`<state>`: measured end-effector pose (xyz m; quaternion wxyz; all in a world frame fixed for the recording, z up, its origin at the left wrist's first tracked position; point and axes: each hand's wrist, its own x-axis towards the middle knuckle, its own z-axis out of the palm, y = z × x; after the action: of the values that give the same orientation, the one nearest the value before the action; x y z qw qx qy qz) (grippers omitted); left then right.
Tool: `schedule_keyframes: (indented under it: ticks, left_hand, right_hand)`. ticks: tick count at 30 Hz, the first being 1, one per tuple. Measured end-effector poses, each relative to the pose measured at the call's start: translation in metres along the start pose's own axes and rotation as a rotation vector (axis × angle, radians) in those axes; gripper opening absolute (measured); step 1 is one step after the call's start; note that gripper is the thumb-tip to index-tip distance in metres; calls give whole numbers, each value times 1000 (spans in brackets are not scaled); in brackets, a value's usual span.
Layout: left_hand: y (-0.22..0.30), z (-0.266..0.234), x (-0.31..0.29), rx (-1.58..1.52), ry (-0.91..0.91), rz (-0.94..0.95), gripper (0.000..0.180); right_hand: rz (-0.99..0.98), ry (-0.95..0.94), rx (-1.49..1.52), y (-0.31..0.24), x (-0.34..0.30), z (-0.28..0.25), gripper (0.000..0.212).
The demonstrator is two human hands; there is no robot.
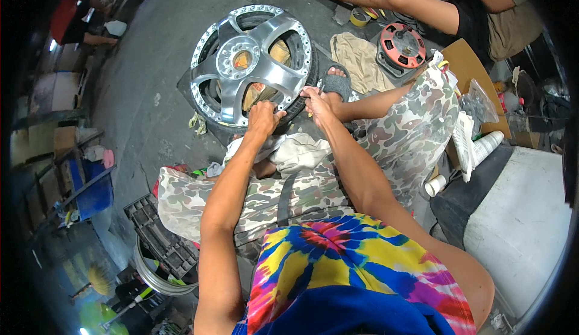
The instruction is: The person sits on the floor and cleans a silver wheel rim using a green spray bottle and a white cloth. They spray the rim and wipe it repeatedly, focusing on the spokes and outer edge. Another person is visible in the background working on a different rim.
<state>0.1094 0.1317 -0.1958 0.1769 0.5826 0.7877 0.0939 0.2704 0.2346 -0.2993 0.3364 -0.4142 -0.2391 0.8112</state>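
A polished silver wheel rim (283, 26) with wide spokes and small holes around its edge lies face up on a black tire (313, 63). My left hand (264, 118) is closed at the rim's near edge, its fingers curled and its thumb pointing right. Whatever it may hold is hidden. Just to the right, my right hand (317, 103) is pinched at the rim's near right edge. A bit of yellow shows under its fingers, too small to name. Brown cardboard shows through the rim's openings. A pale cloth (300, 152) lies across my lap, close below both hands.
A red-and-black round device (402, 47) stands at the right beside a beige cloth (357, 57). Tape rolls (359, 17) lie behind it. A co-worker's leg (398, 4) stretches across the far right. A cardboard box (467, 63), white cups (487, 147) and a black plastic case (160, 232) surround me.
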Motion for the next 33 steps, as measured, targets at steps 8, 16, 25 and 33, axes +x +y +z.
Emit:
schedule_keyframes:
  ticks: [8, 16, 25, 33]
  left_hand:
    - [4, -9, -6, -45, -58, -61, 42]
    - [-4, -6, -17, -32, -70, 19, 52]
    - [-10, 23, -34, 135, 80, 482, 37]
    - [-15, 3, -52, 262, -19, 613, 16]
  right_hand:
    - [78, 48, -401, 21, -3, -8, 29]
    - [317, -128, -816, 37, -29, -28, 46]
    - [644, -354, -944, -34, -52, -1, 36]
    - [66, 91, -1104, -18, -25, -31, 52]
